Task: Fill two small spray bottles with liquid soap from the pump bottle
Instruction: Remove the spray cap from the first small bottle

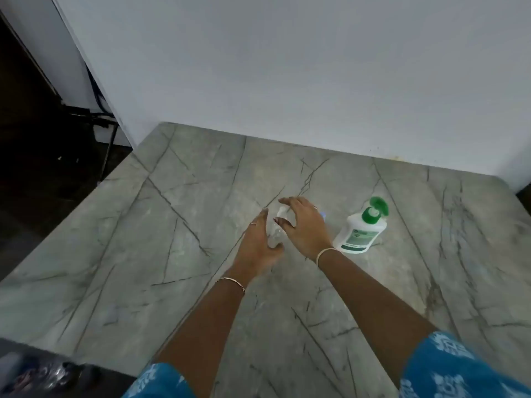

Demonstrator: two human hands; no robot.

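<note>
No text can be read: a green label (359, 239) is seen on the white pump bottle (362, 225) toward the right edge of the tabletop (172, 225), but its print is blurred beyond reading.

**Camera placement: one head-worn view**

Single wide-angle camera, worn on the person's head. It faces forward and steeply down across the bench (178, 225), with the white wall (287, 67) closing the far side. Both forearms enter from the bottom edge (blue patterned sleeves (459, 369) at the lower corners). The left hand (258, 242) and right hand (304, 228) sit near frame centre, at arm's reach. The bench's edges splay outward toward the frame's sides.
</note>
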